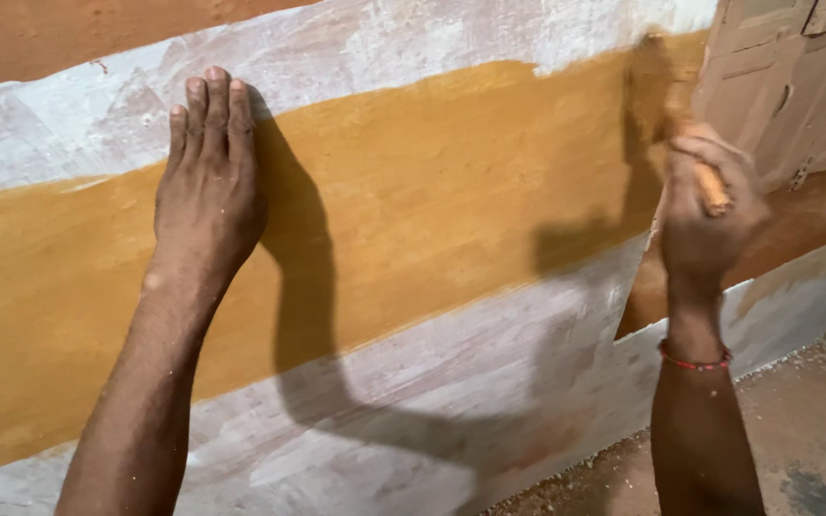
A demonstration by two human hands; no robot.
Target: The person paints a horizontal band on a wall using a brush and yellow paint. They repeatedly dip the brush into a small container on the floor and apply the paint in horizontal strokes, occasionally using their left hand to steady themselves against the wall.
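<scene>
Half-painted wall [413, 220]: my left hand [207, 196] presses flat on its ochre band [432, 182], fingers together; my right hand [705, 215], fingers curled, grips a brush [712, 186] at the band's edge.

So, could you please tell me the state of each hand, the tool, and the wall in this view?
left hand: flat against the wall, fingers together, holding nothing.
right hand: closed around the tool's handle.
orange-handled tool: gripped at the wall edge; blurred, head not discernible.
ochre-yellow painted band: covers the wall's middle strip.
whitish plaster wall: bare and patchy above and below the band.
red bead bracelet: worn on the right wrist.
</scene>
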